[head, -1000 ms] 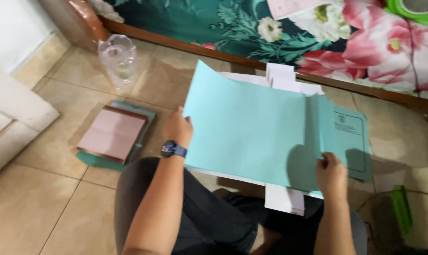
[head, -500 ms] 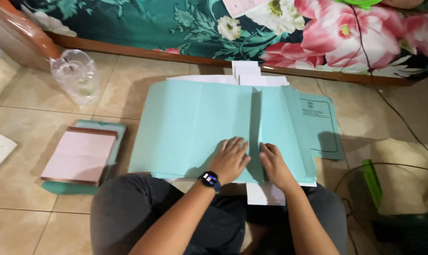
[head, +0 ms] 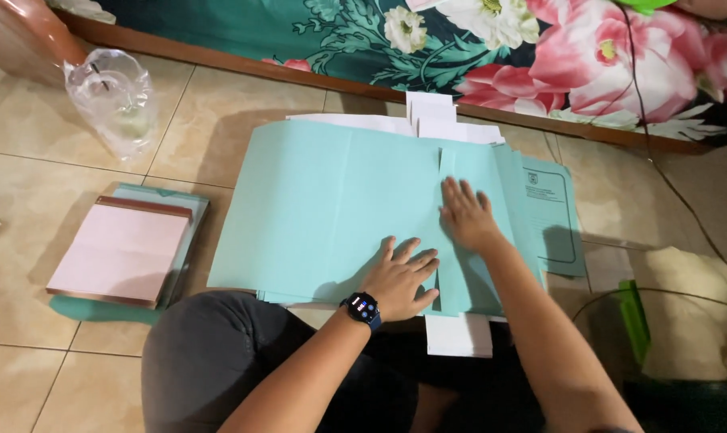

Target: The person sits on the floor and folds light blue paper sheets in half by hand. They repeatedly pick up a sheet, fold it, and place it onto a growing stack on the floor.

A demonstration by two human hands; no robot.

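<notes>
A large light-blue paper folder point(head: 323, 208) lies opened flat on the tiled floor in front of my knees. My left hand point(head: 403, 277), with a dark watch on its wrist, presses flat on the folder near its front edge. My right hand point(head: 466, 215) lies flat on the folder's fold line, fingers spread and pointing away from me. White sheets point(head: 431, 112) stick out from under the folder at the far side, and another white sheet point(head: 458, 335) shows at the near edge. A second light-blue folder point(head: 554, 216) with a printed emblem lies under it on the right.
A pink-covered pad point(head: 121, 248) rests on a teal folder at the left. A clear plastic bag point(head: 113, 96) stands at the far left. A floral bedspread point(head: 492, 40) hangs along the back. A black cable point(head: 668, 184) and a green object point(head: 634, 321) lie at the right.
The folder, held up a second ago, now lies flat. My right hand has slid farther up the fold line; my left hand stays pressed near the front edge.
</notes>
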